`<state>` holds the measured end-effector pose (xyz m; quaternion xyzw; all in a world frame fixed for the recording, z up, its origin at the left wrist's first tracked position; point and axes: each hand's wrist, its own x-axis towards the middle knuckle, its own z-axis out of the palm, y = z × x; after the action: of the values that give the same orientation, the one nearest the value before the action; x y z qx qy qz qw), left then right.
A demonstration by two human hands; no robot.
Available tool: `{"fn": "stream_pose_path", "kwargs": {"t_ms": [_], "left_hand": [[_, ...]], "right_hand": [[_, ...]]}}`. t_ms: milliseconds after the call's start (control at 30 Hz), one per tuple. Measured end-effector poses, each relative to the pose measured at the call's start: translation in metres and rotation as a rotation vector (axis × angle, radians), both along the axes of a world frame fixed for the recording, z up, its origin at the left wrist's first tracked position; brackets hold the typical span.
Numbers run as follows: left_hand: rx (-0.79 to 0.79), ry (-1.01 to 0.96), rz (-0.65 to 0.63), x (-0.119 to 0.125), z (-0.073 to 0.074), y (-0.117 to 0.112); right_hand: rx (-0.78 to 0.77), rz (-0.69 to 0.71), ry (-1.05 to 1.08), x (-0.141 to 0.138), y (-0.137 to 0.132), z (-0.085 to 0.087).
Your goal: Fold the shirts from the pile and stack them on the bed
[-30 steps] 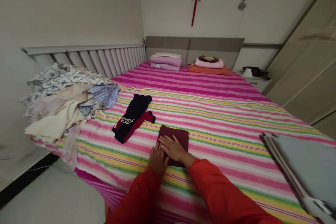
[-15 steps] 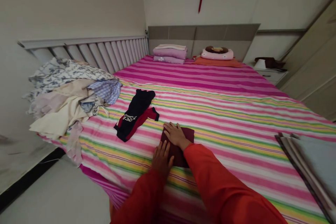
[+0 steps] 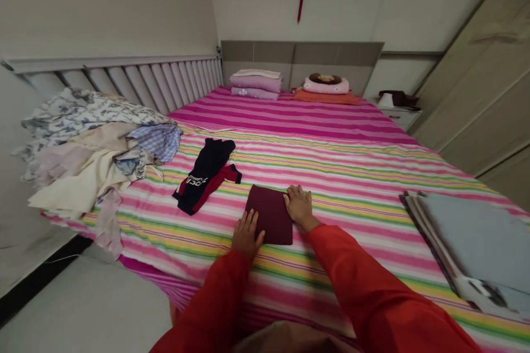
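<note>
A dark maroon folded garment (image 3: 271, 212) lies flat as a neat rectangle on the striped bedsheet (image 3: 331, 176). My left hand (image 3: 247, 234) rests on its near left edge, fingers stretched out. At its right edge is my right hand (image 3: 298, 207), palm down with fingers apart, partly on the sheet. Neither hand grips the cloth. Left of the folded garment lies a small navy and red short-sleeved shirt (image 3: 207, 174) with white lettering, somewhat spread out.
A loose heap of clothes (image 3: 95, 143) covers the bed's left side by the white railing (image 3: 136, 83). Folded grey cloths (image 3: 476, 237) lie at the right. Purple folded bedding (image 3: 256, 85) and an orange cushion (image 3: 327, 98) sit near the headboard (image 3: 331, 55).
My right hand has slid from the top of the maroon garment to its right edge, uncovering its surface. My left hand stays at the left edge. The view has shifted to the right.
</note>
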<state>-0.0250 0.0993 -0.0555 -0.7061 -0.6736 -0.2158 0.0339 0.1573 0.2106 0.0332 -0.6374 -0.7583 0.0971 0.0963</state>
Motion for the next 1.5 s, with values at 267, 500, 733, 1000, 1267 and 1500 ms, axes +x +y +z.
{"fn": "stream_pose_path", "kwargs": {"t_ms": [267, 500, 733, 1000, 1267, 1500], "left_hand": [[-0.011, -0.052, 0.019, 0.018, 0.029, 0.002], [-0.046, 0.060, -0.011, 0.022, 0.016, 0.008], [-0.129, 0.002, 0.134, -0.030, 0.023, 0.012], [-0.162, -0.058, -0.376, 0.015, 0.080, 0.053], [-0.283, 0.083, -0.611, 0.057, 0.055, 0.100], [-0.224, 0.083, -0.507, 0.054, 0.045, 0.125]], "right_hand": [[0.311, 0.085, 0.225, -0.041, -0.082, -0.027], [0.217, 0.133, 0.155, -0.025, -0.090, -0.054], [0.227, 0.017, 0.175, -0.005, -0.086, -0.060], [0.519, 0.011, 0.333, -0.005, -0.093, -0.070], [0.310, 0.044, 0.197, -0.008, -0.097, -0.096], [0.309, 0.055, 0.203, -0.007, -0.097, -0.092]]}}
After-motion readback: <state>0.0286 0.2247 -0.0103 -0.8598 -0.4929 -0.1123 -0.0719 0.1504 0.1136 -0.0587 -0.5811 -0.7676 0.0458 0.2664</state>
